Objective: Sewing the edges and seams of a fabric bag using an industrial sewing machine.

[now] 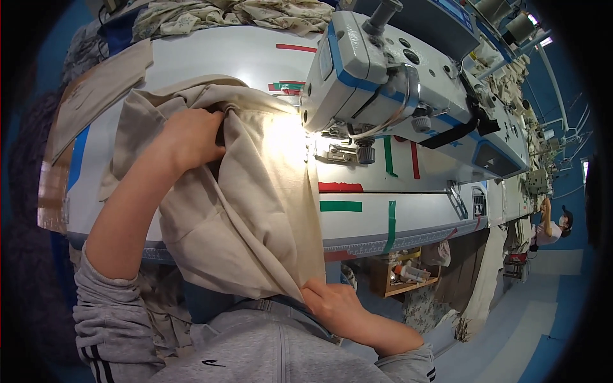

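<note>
Beige cloth [262, 210] is spreading between the two hands, its bulk sitting on the white surface [223, 51] and draping over the front edge toward the lap. Right fingers [317, 295] are pinching its near corner, below the surface's edge and close to the body. Left fingers [205, 126] are bending into a bunched fold, ahead and to the left of the right ones; their tips are partly hiding in the dark opening, so how firmly they are gripping cannot be told. Just beyond the left fingers, to the right, the sewing machine [357, 70] is standing over the cloth, a bright glow washing out the spot where fabric is meeting the metal fittings [338, 153].

Sewing well here is probably depending on the long right-hand edge, which is running fairly straight from the fittings down to the right fingers. Those fingers should be guiding it with light, even tension, never tugging, since pulling could be bending a needle or stretching the seam. Left fingers should be easing the heavy folds flat and away from the fittings, so no second layer is getting caught. Green tape [340, 206], just right of that edge and above the right fingers, might be serving as an alignment mark.
</note>
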The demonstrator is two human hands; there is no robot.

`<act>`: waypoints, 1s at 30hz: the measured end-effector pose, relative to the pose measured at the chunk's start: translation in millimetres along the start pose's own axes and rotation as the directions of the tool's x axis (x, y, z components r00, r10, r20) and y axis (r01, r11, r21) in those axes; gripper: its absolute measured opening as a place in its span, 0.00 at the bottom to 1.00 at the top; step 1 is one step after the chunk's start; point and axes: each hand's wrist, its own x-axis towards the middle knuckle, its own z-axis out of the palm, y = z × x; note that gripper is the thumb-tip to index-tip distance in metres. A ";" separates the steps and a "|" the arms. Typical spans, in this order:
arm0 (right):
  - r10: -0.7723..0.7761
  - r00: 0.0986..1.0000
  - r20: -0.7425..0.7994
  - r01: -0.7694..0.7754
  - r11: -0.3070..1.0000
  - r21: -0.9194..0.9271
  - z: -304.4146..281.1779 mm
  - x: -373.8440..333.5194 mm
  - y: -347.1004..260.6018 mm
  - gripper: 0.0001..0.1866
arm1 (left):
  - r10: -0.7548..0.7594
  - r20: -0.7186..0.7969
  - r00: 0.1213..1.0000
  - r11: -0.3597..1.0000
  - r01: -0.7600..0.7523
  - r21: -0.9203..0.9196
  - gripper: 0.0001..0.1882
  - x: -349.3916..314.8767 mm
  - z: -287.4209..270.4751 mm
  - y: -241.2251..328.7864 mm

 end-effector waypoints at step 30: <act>-0.035 0.989 -0.145 0.053 0.991 0.121 6.8 30.6 14.1 0.08 | 0.520 0.462 0.719 0.853 -0.467 -0.233 0.23 -156.7 -17.6 54.5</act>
